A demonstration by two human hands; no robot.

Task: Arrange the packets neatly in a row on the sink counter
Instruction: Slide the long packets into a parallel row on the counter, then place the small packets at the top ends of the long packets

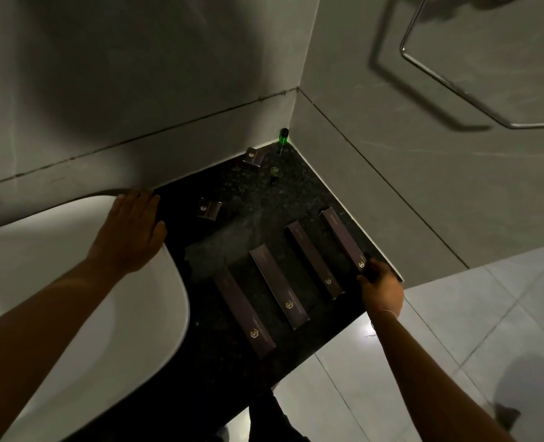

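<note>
Two hands | right hand point(381, 290) grip pinching rightmost packet point(344, 239) | left hand point(133, 229) flat, fingers apart, on sink point(73, 282)

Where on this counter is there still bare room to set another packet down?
Bare stone lies between the small packet by the left hand and the four long packets, and between the bottles and the long packets' far ends. The front right, by the right hand, is crowded.
</note>
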